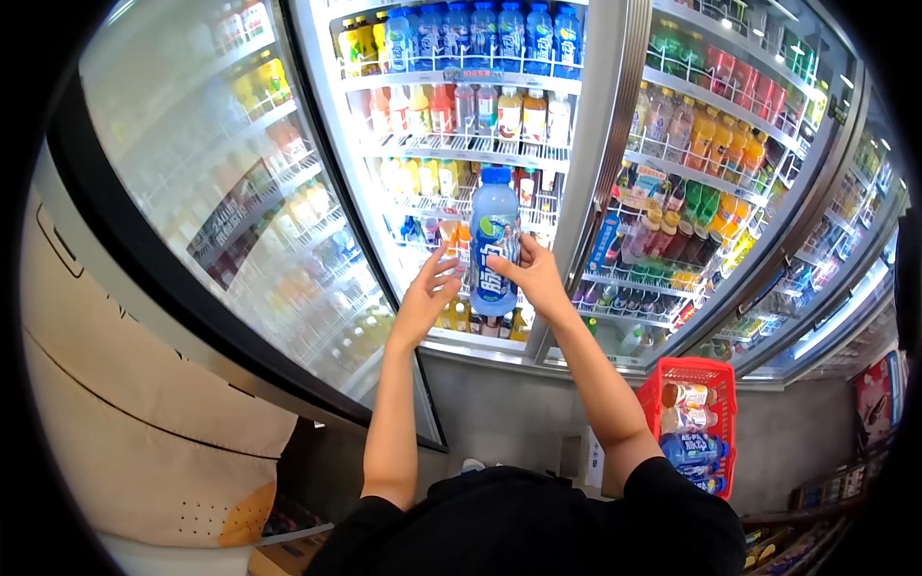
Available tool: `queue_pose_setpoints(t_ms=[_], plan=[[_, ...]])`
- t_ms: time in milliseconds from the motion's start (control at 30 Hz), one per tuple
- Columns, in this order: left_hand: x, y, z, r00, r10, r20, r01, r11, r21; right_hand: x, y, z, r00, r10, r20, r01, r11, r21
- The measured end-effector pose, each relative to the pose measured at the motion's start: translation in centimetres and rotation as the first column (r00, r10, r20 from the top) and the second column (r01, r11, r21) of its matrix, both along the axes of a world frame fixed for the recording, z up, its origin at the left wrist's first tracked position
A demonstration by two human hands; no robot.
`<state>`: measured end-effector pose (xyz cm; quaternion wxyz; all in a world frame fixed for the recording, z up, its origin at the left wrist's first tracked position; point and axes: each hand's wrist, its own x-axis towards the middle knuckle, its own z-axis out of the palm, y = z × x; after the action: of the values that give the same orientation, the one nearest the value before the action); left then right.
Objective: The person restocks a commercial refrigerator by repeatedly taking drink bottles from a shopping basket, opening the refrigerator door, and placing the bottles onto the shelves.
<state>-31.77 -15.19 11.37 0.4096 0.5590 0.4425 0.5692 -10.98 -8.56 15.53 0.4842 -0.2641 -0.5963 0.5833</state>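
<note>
A large blue drink bottle (495,245) with a blue cap stands upright in front of the lit fridge shelves. My right hand (533,278) is closed around its right side, the thumb lying across the label. To the left of the bottle is my left hand (427,296), fingers spread and apart from it. Similar blue bottles (483,38) line the top shelf of the open fridge. Below my right elbow sits a red shopping basket (734,413) holding blue bottles (693,449) and paler, white-capped bottles (689,396).
The glass fridge door (221,192) stands swung out on the left. Closed drink fridges (711,163) run along the right. A cardboard box (582,461) rests on the grey floor (509,394) by my body. Low goods racks (836,490) are at the lower right.
</note>
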Motion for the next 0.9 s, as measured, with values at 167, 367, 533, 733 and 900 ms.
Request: queue_pose_setpoints(t_ms=[167, 367, 533, 733, 900], plan=[[-0.6, 3.2, 3.1, 0.988, -0.148, 0.034, 0.149, 0.987, -0.063, -2.3, 1.2, -0.1, 1.000, 0.001, 0.004, -0.001, 0.999, 0.043], [-2.9, 5.0, 4.3, 0.993, -0.083, -0.086, 0.077, 0.995, -0.070, -4.4, 3.4, -0.2, 0.995, 0.016, 0.100, -0.026, 0.995, 0.098], [-4.6, 4.9, 2.3, 0.997, -0.036, -0.064, 0.030, 0.995, -0.093, -5.1, 5.4, -1.7, 0.969, 0.181, 0.166, -0.198, 0.976, 0.095], [-5.5, 8.2, 2.1, 0.999, -0.014, -0.031, 0.012, 0.998, -0.069, -6.1, 8.8, -1.5, 0.966, 0.196, 0.167, -0.219, 0.966, 0.136], [-3.9, 14.5, 3.8, 0.990, -0.039, -0.136, 0.037, 0.999, -0.014, -3.9, 14.1, 0.2, 0.963, 0.011, 0.268, -0.087, 0.958, 0.272]])
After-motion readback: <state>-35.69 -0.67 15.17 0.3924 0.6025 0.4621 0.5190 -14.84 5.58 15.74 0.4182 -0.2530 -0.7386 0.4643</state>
